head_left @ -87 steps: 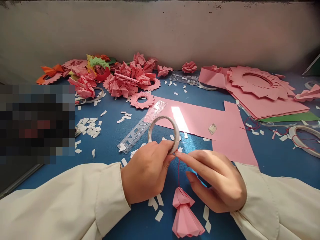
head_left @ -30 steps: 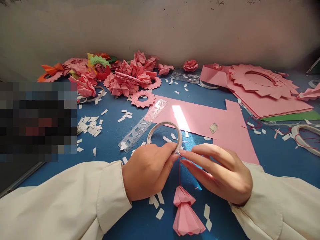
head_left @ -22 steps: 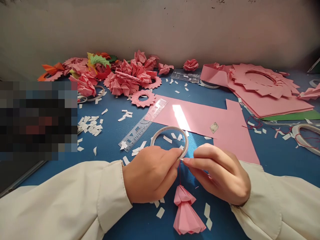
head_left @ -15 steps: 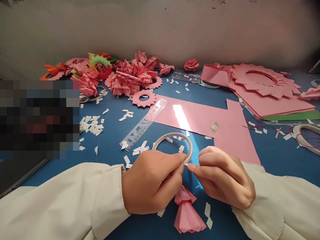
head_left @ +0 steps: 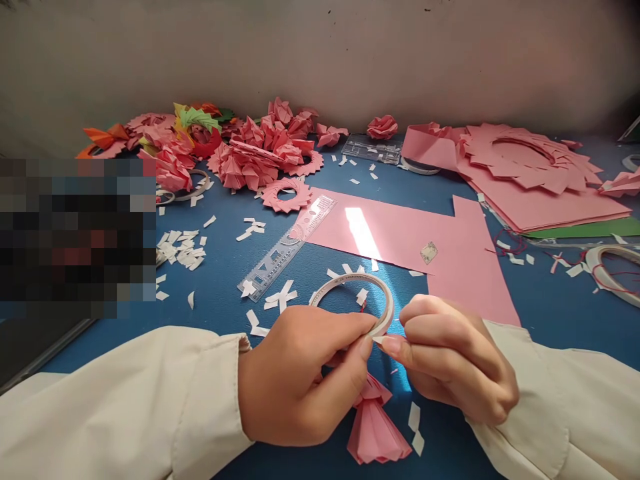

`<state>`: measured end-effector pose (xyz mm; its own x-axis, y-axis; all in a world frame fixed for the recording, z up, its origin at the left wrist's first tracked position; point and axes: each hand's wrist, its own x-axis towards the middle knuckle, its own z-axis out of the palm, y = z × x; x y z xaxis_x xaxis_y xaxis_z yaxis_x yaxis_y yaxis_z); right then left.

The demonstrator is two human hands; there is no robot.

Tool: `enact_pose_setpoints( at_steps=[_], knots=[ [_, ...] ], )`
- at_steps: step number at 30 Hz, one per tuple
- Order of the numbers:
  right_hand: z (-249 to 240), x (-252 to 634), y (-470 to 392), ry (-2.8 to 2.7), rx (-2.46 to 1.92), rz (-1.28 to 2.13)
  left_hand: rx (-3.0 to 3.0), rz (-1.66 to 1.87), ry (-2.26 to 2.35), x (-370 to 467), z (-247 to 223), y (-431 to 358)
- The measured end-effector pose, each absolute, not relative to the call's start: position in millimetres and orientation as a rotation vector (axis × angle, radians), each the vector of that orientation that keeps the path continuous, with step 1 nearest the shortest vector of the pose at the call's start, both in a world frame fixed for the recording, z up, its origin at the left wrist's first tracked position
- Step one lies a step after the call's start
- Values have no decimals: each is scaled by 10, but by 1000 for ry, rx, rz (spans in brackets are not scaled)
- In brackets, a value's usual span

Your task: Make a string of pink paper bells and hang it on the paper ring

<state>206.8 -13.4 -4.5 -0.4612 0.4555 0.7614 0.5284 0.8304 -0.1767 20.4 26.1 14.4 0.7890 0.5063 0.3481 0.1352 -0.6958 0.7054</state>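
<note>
My left hand (head_left: 305, 373) pinches the near right edge of a roll of narrow white tape (head_left: 384, 297) between thumb and forefinger. Just right of it, my right hand (head_left: 453, 353) is closed, its thumb and forefinger on a small white tip of tape by the roll's edge. Below the hands lies a folded pink paper piece (head_left: 377, 427), flared at the bottom, its top partly hidden by my left hand. A clear ruler (head_left: 287, 247) rests slantwise beyond the roll, partly over a pink sheet (head_left: 390, 233).
Folded pink flowers and rings (head_left: 250, 153) pile up at the back left. A large pink ring (head_left: 530, 160) lies on pink sheets at the back right. Another tape roll (head_left: 607, 273) sits at the right. White paper scraps (head_left: 185, 250) are scattered about. A blurred block covers the left side.
The tape roll, held in my left hand, has moved slightly down and to the right. My right hand has shifted slightly the same way.
</note>
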Motion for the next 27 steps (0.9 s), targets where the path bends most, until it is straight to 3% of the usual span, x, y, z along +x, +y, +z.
enact_pose_setpoints(
  at_steps=[11, 27],
  knots=[
    [-95, 2102, -124, -2158, -646, -170, 2336, 772, 494, 173, 128, 240],
    [-150, 1965, -255, -1972, -783, 155, 2625, 804, 200, 191, 41, 285]
  ],
)
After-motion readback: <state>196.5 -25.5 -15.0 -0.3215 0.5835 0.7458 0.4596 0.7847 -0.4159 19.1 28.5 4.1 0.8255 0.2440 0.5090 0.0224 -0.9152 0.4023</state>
